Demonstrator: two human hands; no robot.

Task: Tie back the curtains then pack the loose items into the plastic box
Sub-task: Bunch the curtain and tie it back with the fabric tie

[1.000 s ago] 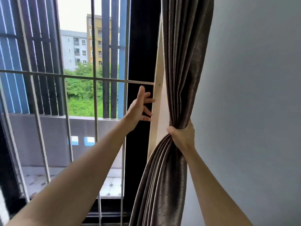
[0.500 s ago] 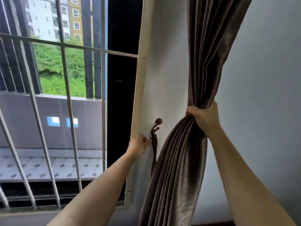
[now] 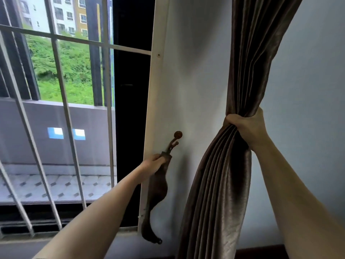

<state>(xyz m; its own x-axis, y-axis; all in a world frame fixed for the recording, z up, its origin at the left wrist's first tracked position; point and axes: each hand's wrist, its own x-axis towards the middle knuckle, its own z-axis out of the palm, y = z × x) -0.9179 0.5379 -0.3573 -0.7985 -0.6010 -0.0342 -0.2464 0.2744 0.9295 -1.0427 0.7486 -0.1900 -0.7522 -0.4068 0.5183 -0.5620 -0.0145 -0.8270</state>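
Note:
A brown-grey curtain (image 3: pixel 248 53) hangs bunched against the pale wall on the right. My right hand (image 3: pixel 246 126) is shut around its gathered folds at mid height. To the left, a dark brown fabric tieback (image 3: pixel 156 191) hangs down the wall from a small brown hook (image 3: pixel 176 139) beside the window frame. My left hand (image 3: pixel 154 163) grips the top of the tieback just below the hook. No plastic box or loose items are in view.
White window bars (image 3: pixel 61 85) cover the opening on the left, with a balcony wall, greenery and buildings beyond. The cream window frame (image 3: pixel 155 90) stands between the bars and the wall strip. A dark skirting edge (image 3: pixel 261 251) shows at the bottom right.
My left hand dropped from the window frame to the hook and closed on the tieback. The view shifted down and right, and my right hand kept holding the bunched curtain.

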